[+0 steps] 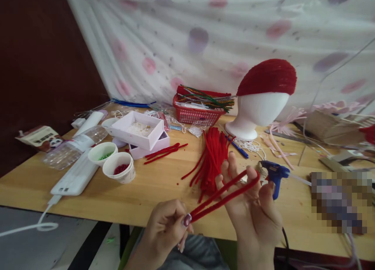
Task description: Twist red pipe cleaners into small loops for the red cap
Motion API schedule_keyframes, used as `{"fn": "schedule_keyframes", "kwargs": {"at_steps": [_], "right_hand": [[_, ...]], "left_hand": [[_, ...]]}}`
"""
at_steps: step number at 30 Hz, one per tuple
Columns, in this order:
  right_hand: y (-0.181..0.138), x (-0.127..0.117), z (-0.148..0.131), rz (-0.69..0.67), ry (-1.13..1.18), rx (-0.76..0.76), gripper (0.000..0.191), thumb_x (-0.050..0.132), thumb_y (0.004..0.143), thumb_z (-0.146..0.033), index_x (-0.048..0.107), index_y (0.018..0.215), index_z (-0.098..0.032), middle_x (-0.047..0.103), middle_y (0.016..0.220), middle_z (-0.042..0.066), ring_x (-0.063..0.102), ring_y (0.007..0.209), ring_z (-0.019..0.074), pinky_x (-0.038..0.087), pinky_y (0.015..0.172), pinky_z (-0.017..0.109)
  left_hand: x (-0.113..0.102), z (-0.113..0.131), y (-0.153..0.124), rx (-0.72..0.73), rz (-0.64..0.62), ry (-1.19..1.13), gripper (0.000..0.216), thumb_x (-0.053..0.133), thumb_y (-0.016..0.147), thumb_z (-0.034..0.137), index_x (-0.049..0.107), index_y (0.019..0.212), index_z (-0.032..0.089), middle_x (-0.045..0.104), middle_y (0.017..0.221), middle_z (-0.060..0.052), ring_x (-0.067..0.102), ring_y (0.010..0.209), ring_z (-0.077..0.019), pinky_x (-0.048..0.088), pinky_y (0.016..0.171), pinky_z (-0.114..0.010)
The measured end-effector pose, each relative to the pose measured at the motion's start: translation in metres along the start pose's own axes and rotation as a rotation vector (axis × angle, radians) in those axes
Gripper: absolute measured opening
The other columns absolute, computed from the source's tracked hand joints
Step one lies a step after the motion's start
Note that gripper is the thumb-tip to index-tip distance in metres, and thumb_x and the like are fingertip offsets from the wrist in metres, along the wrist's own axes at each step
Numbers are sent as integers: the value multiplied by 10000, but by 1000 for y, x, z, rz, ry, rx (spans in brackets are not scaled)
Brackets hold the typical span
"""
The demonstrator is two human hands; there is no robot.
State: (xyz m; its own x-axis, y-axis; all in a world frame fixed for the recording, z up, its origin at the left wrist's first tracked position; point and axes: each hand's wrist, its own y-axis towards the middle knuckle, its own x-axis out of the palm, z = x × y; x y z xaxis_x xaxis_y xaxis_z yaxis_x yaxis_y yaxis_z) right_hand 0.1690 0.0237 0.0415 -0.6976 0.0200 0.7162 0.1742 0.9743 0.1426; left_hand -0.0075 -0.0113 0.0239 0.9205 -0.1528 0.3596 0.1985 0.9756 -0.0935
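Note:
A red pipe cleaner (225, 199) is bent double into a long narrow loop. My left hand (170, 227) pinches its two ends together between thumb and fingers. Palm up, my right hand (254, 215) has its fingers spread, and the loop's bend lies around one fingertip without a grip. Just behind the right fingers lies a thick bundle of red pipe cleaners (212, 157). A blue glue gun (277, 174) is beside that hand, partly covered by it.
A foam head with a red cap (268, 79) stands at the back, next to a red basket (199, 116) of pipe cleaners. Paper cups with green beads (101, 155) and dark red beads (118, 168), white boxes (137, 127) and a power strip (73, 178) are left.

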Motion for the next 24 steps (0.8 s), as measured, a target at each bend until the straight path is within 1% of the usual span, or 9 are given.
{"fn": "schedule_keyframes", "kwargs": {"at_steps": [3, 6, 9, 12, 14, 18, 21, 24], "right_hand": [[2, 3, 3, 11, 67, -8, 113, 729, 834, -451, 788, 908, -390, 690, 1325, 14, 620, 1253, 206, 563, 937, 355], [3, 5, 7, -6, 139, 7, 71, 759, 802, -465, 785, 859, -432, 687, 1329, -6, 626, 1244, 185, 567, 923, 331], [3, 4, 11, -14, 156, 8, 162, 799, 744, -496, 766, 902, -480, 727, 1259, -53, 680, 1154, 146, 576, 900, 309], [3, 1, 13, 45, 158, 7, 292, 848, 699, -454, 733, 961, -513, 792, 1054, -144, 725, 1044, 123, 586, 893, 322], [3, -1, 12, 102, 188, 1, 345, 892, 663, -371, 733, 942, -496, 805, 924, -183, 748, 961, 120, 588, 890, 328], [2, 0, 8, 173, 290, -10, 386, 941, 593, -216, 746, 861, -415, 797, 773, -196, 751, 790, 87, 585, 865, 288], [1, 1, 7, 179, 334, -21, 378, 944, 579, -156, 741, 804, -383, 782, 717, -209, 732, 726, 46, 567, 854, 236], [2, 4, 6, 166, 338, -33, 367, 942, 580, -137, 738, 782, -366, 782, 718, -216, 727, 709, 29, 551, 868, 233]], "left_hand": [[11, 3, -2, 35, 34, -4, 519, 735, 731, 615, 575, 512, 172, 473, 464, 42, 386, 322, -28, 292, 362, -187], [20, 3, -4, 51, 61, -49, 510, 744, 728, 604, 583, 502, 176, 466, 461, 40, 417, 323, -38, 302, 351, -185], [24, 0, -4, 31, 97, -138, 490, 756, 719, 603, 595, 527, 181, 451, 441, 52, 451, 335, -48, 332, 366, -182], [27, -4, -2, 6, 127, -218, 467, 774, 699, 601, 617, 565, 182, 469, 441, 57, 473, 349, -58, 369, 375, -187], [28, -5, -1, -7, 112, -257, 428, 793, 702, 563, 643, 588, 179, 503, 443, 50, 507, 372, -71, 403, 393, -193], [30, -5, 1, -46, 88, -308, 391, 804, 713, 520, 652, 613, 174, 565, 442, 38, 561, 400, -95, 457, 434, -206], [31, -6, 3, -25, 160, -302, 409, 795, 715, 538, 624, 619, 179, 553, 438, 50, 550, 403, -95, 440, 435, -204], [32, -9, 7, 1, 234, -278, 430, 780, 721, 557, 589, 610, 188, 526, 435, 66, 520, 402, -90, 447, 465, -216]]}}
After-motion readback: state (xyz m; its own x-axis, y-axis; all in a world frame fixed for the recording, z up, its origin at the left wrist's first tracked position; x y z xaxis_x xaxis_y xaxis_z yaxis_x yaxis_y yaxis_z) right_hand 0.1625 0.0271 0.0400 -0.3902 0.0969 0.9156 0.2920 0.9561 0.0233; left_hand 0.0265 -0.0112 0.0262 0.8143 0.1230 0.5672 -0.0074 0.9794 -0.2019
